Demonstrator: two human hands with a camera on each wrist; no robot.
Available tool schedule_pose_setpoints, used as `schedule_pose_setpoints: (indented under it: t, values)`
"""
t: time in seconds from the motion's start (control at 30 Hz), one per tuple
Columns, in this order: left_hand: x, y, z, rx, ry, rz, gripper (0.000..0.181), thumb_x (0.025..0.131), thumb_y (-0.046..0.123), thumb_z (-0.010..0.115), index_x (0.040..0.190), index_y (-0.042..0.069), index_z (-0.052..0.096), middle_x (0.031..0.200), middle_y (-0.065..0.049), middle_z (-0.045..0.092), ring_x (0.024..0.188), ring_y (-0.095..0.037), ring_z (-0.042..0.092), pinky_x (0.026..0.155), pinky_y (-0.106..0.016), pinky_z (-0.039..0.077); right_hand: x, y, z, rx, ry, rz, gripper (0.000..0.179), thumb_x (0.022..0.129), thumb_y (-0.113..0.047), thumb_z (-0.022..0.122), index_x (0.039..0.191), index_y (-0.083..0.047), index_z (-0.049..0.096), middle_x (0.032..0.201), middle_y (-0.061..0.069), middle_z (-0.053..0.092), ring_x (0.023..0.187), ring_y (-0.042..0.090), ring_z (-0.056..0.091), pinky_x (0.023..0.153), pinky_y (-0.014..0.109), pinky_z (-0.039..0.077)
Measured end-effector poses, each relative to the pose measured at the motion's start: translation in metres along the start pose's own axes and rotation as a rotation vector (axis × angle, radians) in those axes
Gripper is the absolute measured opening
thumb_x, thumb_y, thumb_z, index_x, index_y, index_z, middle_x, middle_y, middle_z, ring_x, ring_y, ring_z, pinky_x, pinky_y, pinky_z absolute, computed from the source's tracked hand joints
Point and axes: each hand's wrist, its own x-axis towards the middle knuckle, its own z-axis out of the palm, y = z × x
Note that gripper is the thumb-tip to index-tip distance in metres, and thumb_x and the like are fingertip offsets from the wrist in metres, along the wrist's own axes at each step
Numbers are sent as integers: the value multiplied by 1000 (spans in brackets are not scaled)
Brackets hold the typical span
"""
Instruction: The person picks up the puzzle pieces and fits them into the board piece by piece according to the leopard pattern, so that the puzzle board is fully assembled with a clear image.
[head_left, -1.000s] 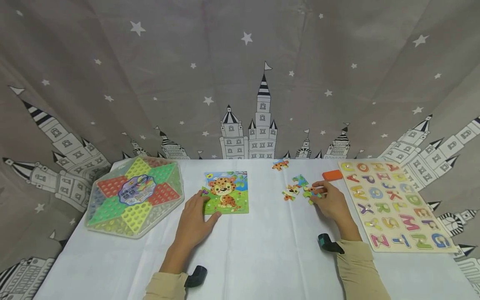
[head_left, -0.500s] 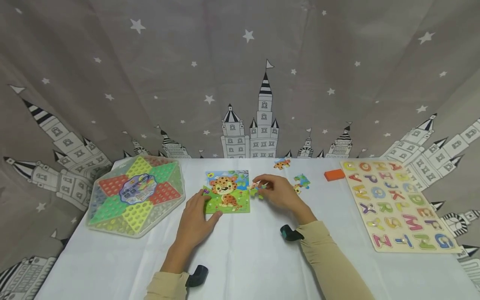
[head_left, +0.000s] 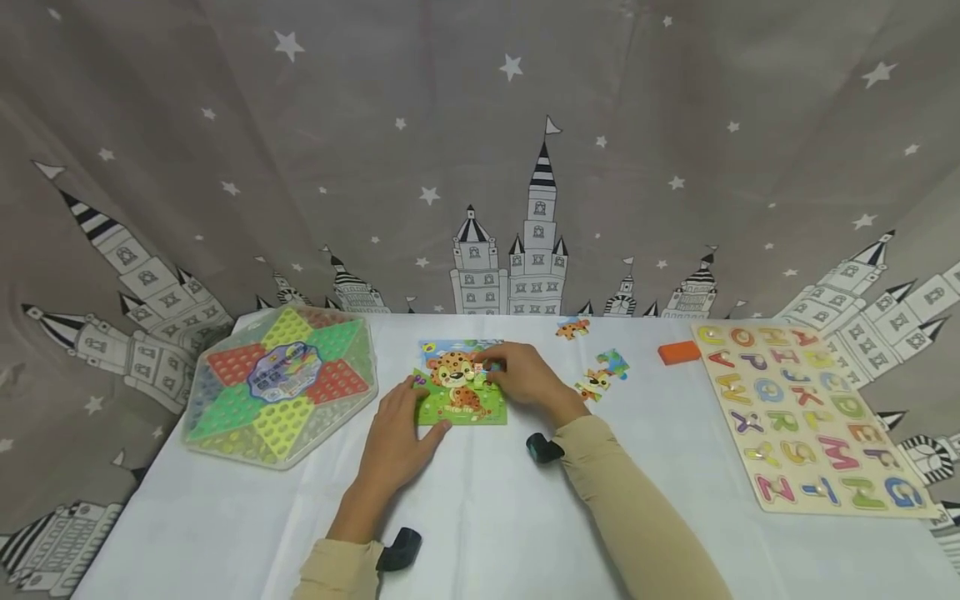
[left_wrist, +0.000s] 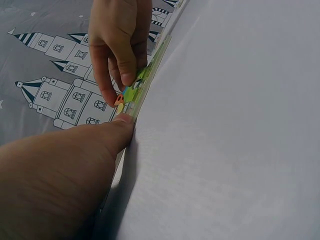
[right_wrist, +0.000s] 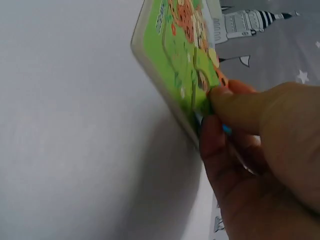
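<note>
Right hand [head_left: 531,379] pinches a jigsaw piece [left_wrist: 131,93] at the right side of the leopard puzzle board [head_left: 442,410], which lies on white cloth [head_left: 480,508]; left hand [head_left: 396,446], fingers relaxed, touches the board's left edge.

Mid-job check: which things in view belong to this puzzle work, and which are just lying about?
Belongs to the job:
leopard puzzle board, touched by the left hand
puzzle piece, pinched by the right hand
loose puzzle pieces lying apart

Apparently just lying about:
hexagonal star-patterned game
orange block
alphabet board
</note>
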Motion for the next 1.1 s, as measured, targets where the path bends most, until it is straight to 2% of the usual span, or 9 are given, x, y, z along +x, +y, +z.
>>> schedule_pose_setpoints:
  t: [0.13, 0.23, 0.33, 0.43, 0.53, 0.77, 0.97, 1.1]
  values:
    - [1, 0, 0, -6, 13, 13, 62, 92, 38, 73, 140, 4, 52, 164, -19, 34, 152, -40, 30, 125, -58, 27, 2, -7, 1, -39, -5, 7, 37, 93, -4, 70, 128, -18, 72, 119, 5, 72, 112, 23, 66, 102, 40, 55]
    - [1, -1, 2, -3, 3, 18, 62, 92, 38, 72, 140, 4, 52, 164, -20, 33, 152, -40, 30, 125, -58, 27, 1, -9, 3, -59, -4, 53, 38, 93, -4, 70, 127, -19, 73, 128, 7, 70, 126, 26, 62, 112, 42, 49]
    - [2, 0, 3, 3, -9, 18, 63, 93, 39, 72, 140, 4, 51, 165, -20, 32, 153, -40, 29, 126, -57, 26, -1, -10, 5, -104, 1, 86, 34, 94, -7, 70, 125, -20, 74, 133, 7, 67, 133, 29, 57, 118, 44, 44]
    - [2, 1, 3, 6, -16, 19, 63, 93, 38, 73, 140, 4, 51, 165, -20, 32, 153, -40, 29, 126, -57, 26, -2, -9, 6, -150, 11, 78, 29, 95, -8, 70, 122, -18, 76, 129, 8, 67, 128, 29, 58, 116, 44, 45]
    - [2, 2, 4, 6, -17, 23, 62, 93, 38, 73, 140, 4, 51, 165, -20, 32, 153, -40, 29, 126, -57, 26, -3, -7, 6, -151, 25, 73, 28, 95, -8, 69, 122, -15, 75, 125, 7, 68, 124, 27, 61, 113, 43, 48]
    - [2, 4, 4, -3, -3, 33, 61, 93, 38, 72, 140, 4, 52, 164, -20, 33, 153, -40, 29, 126, -57, 26, -6, -2, 7, -74, 60, 121, 29, 94, -12, 73, 124, -11, 72, 124, 7, 69, 111, 21, 65, 99, 37, 56]
    - [1, 2, 3, 4, -7, 28, 61, 93, 38, 71, 139, 4, 51, 165, -20, 32, 153, -41, 29, 125, -59, 26, -11, 0, 5, 2, 75, 102, 31, 93, -13, 75, 123, -10, 71, 119, 6, 70, 102, 18, 65, 91, 34, 57]
    - [0, 1, 2, 2, 0, 25, 60, 93, 37, 72, 138, 3, 52, 164, -21, 33, 152, -42, 28, 124, -61, 27, -19, 15, 0, 94, 169, 89, 36, 92, -17, 76, 128, -11, 69, 118, 5, 72, 99, 17, 68, 90, 34, 58]
